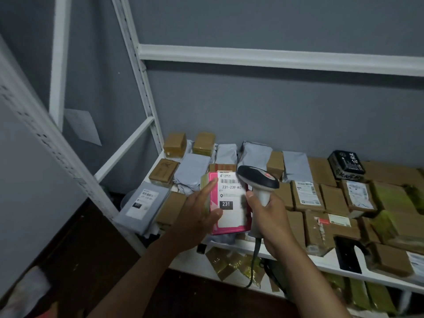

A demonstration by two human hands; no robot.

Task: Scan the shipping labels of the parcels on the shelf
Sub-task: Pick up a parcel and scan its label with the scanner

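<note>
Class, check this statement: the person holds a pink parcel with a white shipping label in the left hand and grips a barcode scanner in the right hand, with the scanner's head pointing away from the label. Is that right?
Not quite. The head view shows the barcode scanner in the right hand with its head over the barcode end of the white shipping label, not pointing away. The left hand does hold the pink parcel.

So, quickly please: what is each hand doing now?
Left hand: holds the pink box with the white shipping label, thumb on the label.
Right hand: grips the grey handheld barcode scanner.
</note>
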